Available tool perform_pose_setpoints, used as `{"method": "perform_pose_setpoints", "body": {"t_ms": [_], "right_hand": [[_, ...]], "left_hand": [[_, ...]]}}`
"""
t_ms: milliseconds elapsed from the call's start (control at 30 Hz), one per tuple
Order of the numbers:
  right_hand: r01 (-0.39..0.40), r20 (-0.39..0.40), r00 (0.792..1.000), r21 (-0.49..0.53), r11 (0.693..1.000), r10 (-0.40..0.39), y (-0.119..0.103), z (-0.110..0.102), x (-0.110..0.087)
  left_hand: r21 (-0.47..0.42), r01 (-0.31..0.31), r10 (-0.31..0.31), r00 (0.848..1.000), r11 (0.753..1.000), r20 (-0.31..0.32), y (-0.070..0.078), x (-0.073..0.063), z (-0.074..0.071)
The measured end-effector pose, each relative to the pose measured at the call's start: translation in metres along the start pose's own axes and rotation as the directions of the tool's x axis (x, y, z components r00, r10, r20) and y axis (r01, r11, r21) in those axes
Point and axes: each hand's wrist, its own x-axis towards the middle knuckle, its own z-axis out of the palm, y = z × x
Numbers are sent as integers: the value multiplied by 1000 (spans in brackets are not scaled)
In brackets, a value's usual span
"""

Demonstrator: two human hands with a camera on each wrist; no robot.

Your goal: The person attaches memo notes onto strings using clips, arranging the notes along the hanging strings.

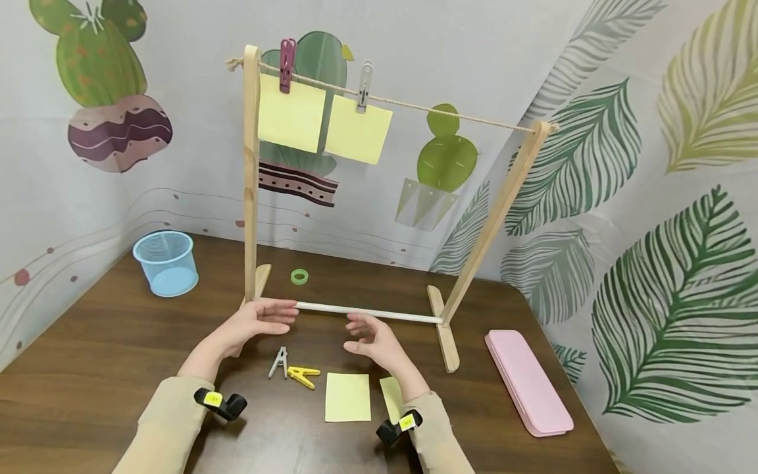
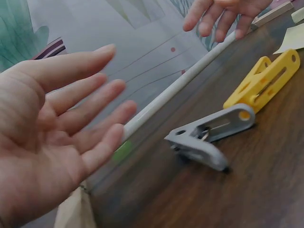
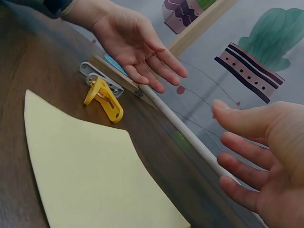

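Observation:
My left hand (image 1: 260, 319) hovers by the foot of the left post, its fingers relaxed and holding nothing. Facing it, my right hand (image 1: 374, 339) is held up in front of the white rod (image 1: 379, 314), also with nothing in it. On the table between them lie a grey clothespin (image 2: 204, 133) and a yellow clothespin (image 1: 303, 375). A yellow sticky note (image 1: 347, 397) lies nearer me, and a second note (image 1: 391, 397) is partly covered by my right forearm. Two more notes hang from the rope, one under a maroon clothespin (image 1: 287, 66), one under a clear clothespin (image 1: 364, 85).
A wooden frame (image 1: 251, 178) carries the rope (image 1: 438, 112) between two posts. Behind the rod is a green tape roll (image 1: 299, 276). The blue mesh basket (image 1: 166, 263) stands at the back left, a pink case (image 1: 529, 383) at the right.

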Motion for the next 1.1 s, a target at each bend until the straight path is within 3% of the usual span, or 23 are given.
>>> {"method": "perform_pose_setpoints", "body": {"t_ms": [233,567,800,1100], "right_hand": [[79,141,989,-203,976,-51,-3,2,-5],[185,349,936,-351,918,-55,-11,1,-9],[259,435,897,-383,887,-74,-12,4,-9],[267,500,866,-485,833,13,-11,6,-12]], "left_hand": [[102,-40,22,985,994,172,4,-7,-4],[279,-91,-8,943,956,332,7,-6,-1],[329,-85,-42,932,940,360,8,-6,3],[415,-103,-73,919,904,387,6,-7,5]]}}
